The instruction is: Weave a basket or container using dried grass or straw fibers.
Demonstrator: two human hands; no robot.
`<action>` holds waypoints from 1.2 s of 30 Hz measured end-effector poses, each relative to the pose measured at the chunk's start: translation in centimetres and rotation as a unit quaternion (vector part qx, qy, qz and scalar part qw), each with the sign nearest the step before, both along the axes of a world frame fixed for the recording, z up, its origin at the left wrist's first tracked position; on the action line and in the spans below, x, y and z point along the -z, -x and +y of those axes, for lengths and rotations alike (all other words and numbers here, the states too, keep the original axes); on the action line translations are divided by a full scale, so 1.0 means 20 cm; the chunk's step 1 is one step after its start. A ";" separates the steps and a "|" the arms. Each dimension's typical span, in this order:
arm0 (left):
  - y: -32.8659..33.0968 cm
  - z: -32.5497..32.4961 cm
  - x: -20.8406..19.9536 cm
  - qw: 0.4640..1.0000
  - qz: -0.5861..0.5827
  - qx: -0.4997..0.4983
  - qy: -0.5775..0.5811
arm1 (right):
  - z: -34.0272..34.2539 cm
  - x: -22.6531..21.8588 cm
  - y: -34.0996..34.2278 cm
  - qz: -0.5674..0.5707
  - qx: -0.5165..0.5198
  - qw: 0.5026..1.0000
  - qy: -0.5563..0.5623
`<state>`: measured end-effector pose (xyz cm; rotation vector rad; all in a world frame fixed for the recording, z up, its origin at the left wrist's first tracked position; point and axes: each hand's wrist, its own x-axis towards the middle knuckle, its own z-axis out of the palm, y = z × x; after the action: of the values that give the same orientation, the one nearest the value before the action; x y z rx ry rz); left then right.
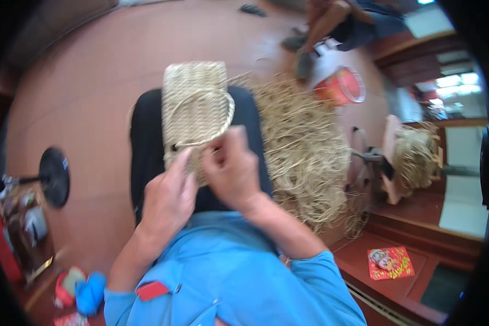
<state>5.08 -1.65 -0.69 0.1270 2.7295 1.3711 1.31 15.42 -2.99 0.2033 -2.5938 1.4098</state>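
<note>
Two hands of mine meet at the near end of a woven straw bag (pixel 194 95) that lies across my lap on my black trousers (pixel 144 142). It is plaited from pale, dry straw in tight rows, coarse and matte, a flat oblong with squared corners at its far end. Its long axis runs straight away from me, the far short edge pointing out over the reddish tiled floor (pixel 92 81) and the near edge tucked under my fingers. A thin arched handle (pixel 220 126) of the same twisted straw curves across its near half, bowing toward my right. My left hand (pixel 168 198) is curled with its fingers pinching the near edge beside the spot where the handle enters the weave. My right hand (pixel 232 168) is bunched narrow, fingertips pressed together on the same edge, just touching the left hand's fingers; whether a strand lies between them I cannot tell. Beside my right knee sprawls a loose heap of raw straw (pixel 304 163), tangled and wiry, and near its far side stands a red plastic bucket (pixel 342 87). Another person's legs (pixel 323 30) show at the far edge of the floor. My blue sleeves (pixel 239 277) fill the near view.
</note>
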 end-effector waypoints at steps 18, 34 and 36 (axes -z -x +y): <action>0.02 0.12 0.11 0.931 0.268 0.094 0.230 | 0.55 -0.10 0.24 -0.199 -0.014 0.897 0.394; 0.10 0.20 0.00 0.969 0.148 0.089 0.177 | 0.34 -0.12 0.22 -0.077 -0.025 0.989 0.122; 0.09 0.18 -0.01 0.979 0.135 0.076 0.129 | 0.37 -0.10 0.17 -0.219 0.021 0.959 0.180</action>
<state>3.29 2.04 -0.57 0.5281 3.0099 1.0163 -2.05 22.75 -0.94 -0.2422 -2.5626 2.0742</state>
